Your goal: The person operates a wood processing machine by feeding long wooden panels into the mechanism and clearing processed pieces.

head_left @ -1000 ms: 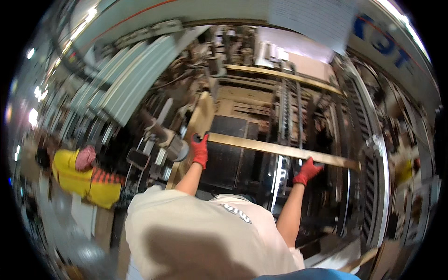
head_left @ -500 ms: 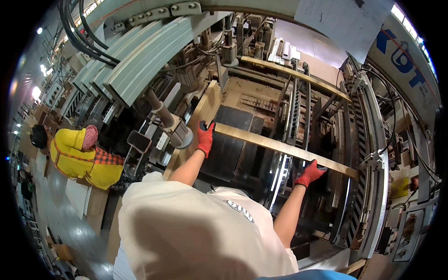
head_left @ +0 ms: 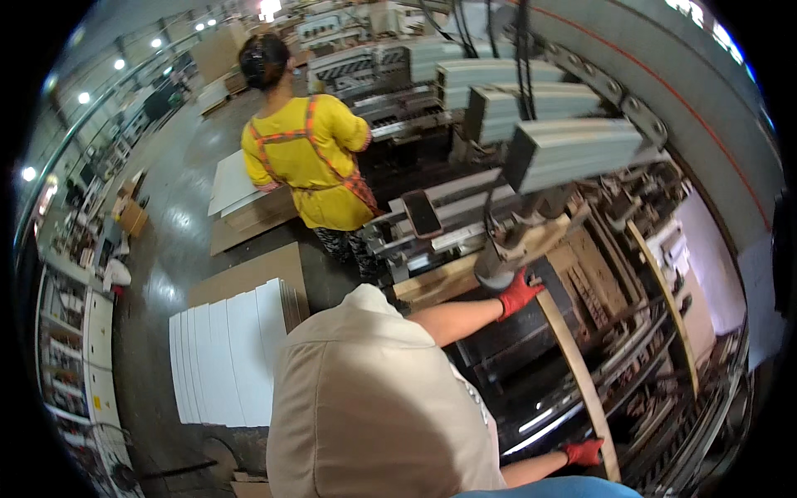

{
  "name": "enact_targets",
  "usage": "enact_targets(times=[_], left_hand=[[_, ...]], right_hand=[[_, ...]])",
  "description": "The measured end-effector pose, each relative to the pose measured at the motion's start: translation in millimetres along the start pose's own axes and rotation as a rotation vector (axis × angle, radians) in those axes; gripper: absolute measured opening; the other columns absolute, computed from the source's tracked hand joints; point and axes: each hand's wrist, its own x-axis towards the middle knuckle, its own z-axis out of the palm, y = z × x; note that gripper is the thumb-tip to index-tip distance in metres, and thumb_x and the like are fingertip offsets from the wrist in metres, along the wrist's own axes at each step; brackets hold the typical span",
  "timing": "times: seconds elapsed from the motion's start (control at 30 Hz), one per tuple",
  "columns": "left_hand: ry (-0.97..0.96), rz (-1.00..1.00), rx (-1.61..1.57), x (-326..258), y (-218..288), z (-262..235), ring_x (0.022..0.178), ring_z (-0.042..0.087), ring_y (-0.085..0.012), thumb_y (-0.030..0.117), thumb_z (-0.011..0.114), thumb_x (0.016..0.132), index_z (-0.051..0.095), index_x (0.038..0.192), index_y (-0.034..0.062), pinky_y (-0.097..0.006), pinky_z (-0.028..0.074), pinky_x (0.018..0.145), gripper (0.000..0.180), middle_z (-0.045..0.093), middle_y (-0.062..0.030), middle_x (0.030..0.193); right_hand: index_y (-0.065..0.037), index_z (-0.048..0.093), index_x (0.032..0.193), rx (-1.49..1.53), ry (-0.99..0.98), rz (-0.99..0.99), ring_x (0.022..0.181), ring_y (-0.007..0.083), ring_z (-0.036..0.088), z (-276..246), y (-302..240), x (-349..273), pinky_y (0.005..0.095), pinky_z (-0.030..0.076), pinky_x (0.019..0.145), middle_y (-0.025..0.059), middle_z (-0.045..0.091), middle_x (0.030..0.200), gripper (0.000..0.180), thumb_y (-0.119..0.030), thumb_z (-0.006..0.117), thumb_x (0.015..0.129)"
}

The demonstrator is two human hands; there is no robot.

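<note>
Seen from above, a person in a beige top holds a long, narrow wooden board (head_left: 577, 365) running from centre right down to the lower right of the frame, over an industrial woodworking machine (head_left: 531, 158). The left hand (head_left: 519, 292), in a red glove, is clamped on the board's upper end; the right hand (head_left: 583, 451), also gloved, grips its lower end. A co-worker in a yellow shirt (head_left: 307, 158) stands at upper centre. Stacked white panels (head_left: 224, 353) lie at lower left. The left glove sits just beside the machine's head, so a slip could probably pinch fingers.
</note>
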Motion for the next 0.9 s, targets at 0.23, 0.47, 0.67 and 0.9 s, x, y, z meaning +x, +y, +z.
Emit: enact_targets(times=[0.23,0.47,0.67,0.9], left_hand=[[-0.214,0.009,0.043,-3,-10,-12,0.108,0.051,-0.0298,0.031,0.073,0.079,0.03,0.135,0.0042,-0.039,0.041,0.092,0.076,0.051,-0.0194,0.119],[-0.216,-0.017,-0.037,-1,-21,-14,0.109,0.049,-0.0307,0.024,0.075,0.075,0.022,0.142,0.0062,-0.041,0.043,0.091,0.087,0.049,-0.021,0.119],[-0.295,0.471,0.512,-21,36,-29,0.131,0.033,-0.0383,0.038,0.077,0.067,0.026,0.142,0.0074,-0.049,0.025,0.109,0.095,0.038,-0.0226,0.138],[-0.937,0.922,0.646,-39,103,14,0.111,0.05,-0.0331,0.045,0.082,0.046,0.058,0.111,0.0088,-0.055,0.032,0.097,0.078,0.057,-0.0158,0.113]], right_hand=[[0.009,0.056,0.107,-0.101,-0.279,-0.174,0.086,0.0385,0.062,-52,-38,-50,0.0465,0.049,0.077,0.0286,0.063,0.1,0.057,-0.039,0.069,0.079],[0.009,0.06,0.105,-0.234,-0.37,-0.332,0.089,0.04,0.061,-95,-56,-86,0.0453,0.048,0.08,0.0282,0.063,0.101,0.049,-0.037,0.06,0.087],[0.006,0.063,0.103,-0.316,-0.325,-0.333,0.088,0.0416,0.061,-147,-69,-126,0.0453,0.048,0.081,0.0268,0.064,0.1,0.047,-0.039,0.057,0.09],[-0.001,0.063,0.107,-0.555,-0.385,-0.348,0.094,0.0363,0.062,-184,-78,-164,0.0449,0.049,0.08,0.0203,0.065,0.105,0.059,-0.053,0.064,0.08]])
